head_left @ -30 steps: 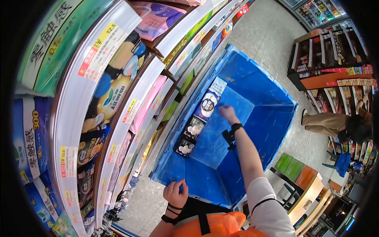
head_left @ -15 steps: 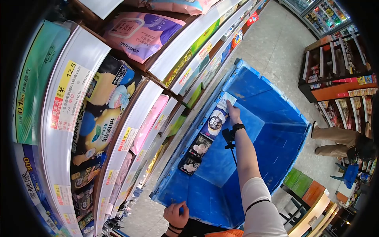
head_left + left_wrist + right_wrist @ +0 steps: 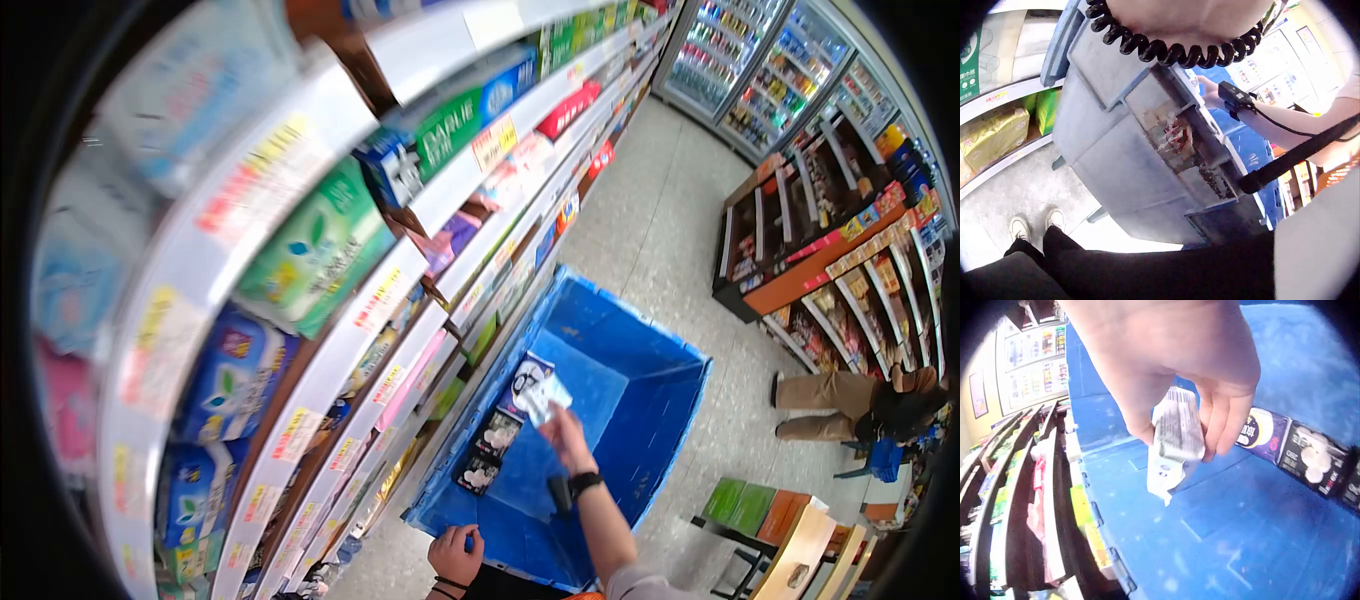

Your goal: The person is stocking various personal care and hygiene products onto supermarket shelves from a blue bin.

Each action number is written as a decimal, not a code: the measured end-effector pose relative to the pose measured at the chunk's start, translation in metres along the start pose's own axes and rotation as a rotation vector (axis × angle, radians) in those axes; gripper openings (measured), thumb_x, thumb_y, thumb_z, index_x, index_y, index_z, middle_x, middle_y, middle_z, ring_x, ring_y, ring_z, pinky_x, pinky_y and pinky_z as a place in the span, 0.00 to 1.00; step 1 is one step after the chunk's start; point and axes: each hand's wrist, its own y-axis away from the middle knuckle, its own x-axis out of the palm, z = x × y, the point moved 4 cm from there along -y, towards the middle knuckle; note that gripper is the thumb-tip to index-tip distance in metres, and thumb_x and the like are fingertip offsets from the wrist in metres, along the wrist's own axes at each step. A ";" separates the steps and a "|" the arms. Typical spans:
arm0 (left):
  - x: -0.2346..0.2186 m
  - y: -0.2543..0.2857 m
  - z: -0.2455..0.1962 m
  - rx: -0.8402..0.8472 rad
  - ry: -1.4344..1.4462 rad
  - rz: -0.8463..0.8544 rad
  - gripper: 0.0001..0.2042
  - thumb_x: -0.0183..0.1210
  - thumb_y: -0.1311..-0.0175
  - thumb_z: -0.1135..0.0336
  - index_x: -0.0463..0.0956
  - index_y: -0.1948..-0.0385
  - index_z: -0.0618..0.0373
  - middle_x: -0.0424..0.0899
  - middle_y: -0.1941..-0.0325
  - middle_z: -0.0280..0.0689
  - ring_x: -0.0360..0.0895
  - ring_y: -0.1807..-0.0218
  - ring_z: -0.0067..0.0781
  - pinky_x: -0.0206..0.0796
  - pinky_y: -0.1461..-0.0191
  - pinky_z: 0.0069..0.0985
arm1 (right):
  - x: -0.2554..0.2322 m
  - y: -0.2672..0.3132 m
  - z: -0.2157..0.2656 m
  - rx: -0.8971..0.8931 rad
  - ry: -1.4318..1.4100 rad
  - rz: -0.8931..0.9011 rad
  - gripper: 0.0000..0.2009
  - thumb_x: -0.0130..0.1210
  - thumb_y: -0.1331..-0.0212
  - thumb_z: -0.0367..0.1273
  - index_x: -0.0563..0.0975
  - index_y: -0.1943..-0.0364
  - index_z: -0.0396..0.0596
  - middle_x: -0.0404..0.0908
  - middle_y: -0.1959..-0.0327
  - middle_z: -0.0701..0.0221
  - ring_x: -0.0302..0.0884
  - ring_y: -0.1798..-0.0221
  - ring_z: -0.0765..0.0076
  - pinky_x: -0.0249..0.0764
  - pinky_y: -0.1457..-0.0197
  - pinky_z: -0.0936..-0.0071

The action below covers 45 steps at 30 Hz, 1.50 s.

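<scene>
My right hand point(image 3: 568, 440) pinches a small white-and-pale-blue pack point(image 3: 545, 398) between thumb and fingers, over the inside of the blue crate point(image 3: 655, 352). In the right wrist view the pack point(image 3: 1177, 428) hangs below the right hand point(image 3: 1172, 356), its barcode side showing. Along the crate's shelf-side wall lie a dark blue-and-white pack point(image 3: 528, 372) and two black packs with white round pictures point(image 3: 498, 434). My left hand point(image 3: 456, 554), loosely curled and holding nothing visible, is by the crate's near edge. Only its wrist part shows in the left wrist view.
Shelves of packaged goods point(image 3: 320, 240) rise along the left. Across the aisle stand a snack rack point(image 3: 790, 215) and drink coolers point(image 3: 720, 70). A person in tan trousers point(image 3: 825, 395) is at the right, above a wooden stand point(image 3: 785, 560).
The right hand has taken hold of the white-and-pale-blue pack and lifted it away from the row. The head view has shifted, showing more of the shelves and coolers. The left hand stays near the crate's edge.
</scene>
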 end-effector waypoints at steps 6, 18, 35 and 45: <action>-0.017 0.005 0.005 -0.164 0.152 0.221 0.14 0.58 0.35 0.56 0.76 0.53 0.51 0.82 0.71 0.33 0.81 0.72 0.37 0.71 0.68 0.30 | 0.044 0.145 -0.023 0.098 0.008 0.145 0.20 0.57 0.35 0.35 0.65 0.44 0.45 0.80 0.54 0.64 0.84 0.56 0.65 0.83 0.56 0.71; -0.183 -0.030 -0.041 -0.049 1.174 -0.140 0.26 0.59 0.33 0.70 0.57 0.37 0.60 0.74 0.46 0.41 0.76 0.46 0.27 0.72 0.48 0.24 | 0.210 0.323 0.043 -0.206 0.401 0.614 0.23 0.62 0.40 0.28 0.64 0.45 0.42 0.77 0.50 0.65 0.80 0.53 0.71 0.81 0.57 0.77; -0.468 -0.038 -0.073 0.156 0.698 -0.691 0.29 0.67 0.42 0.64 0.66 0.40 0.62 0.84 0.57 0.45 0.84 0.57 0.30 0.76 0.57 0.25 | 0.351 0.463 0.064 -0.697 0.533 0.995 0.21 0.56 0.35 0.29 0.65 0.40 0.40 0.74 0.47 0.65 0.77 0.56 0.80 0.71 0.56 0.85; -0.480 -0.076 -0.077 0.023 -0.012 -0.827 0.27 0.64 0.42 0.49 0.73 0.50 0.63 0.85 0.60 0.48 0.84 0.61 0.47 0.75 0.58 0.35 | 0.309 0.431 0.041 -0.605 0.704 0.955 0.13 0.57 0.35 0.33 0.74 0.50 0.42 0.82 0.62 0.69 0.81 0.58 0.78 0.73 0.57 0.82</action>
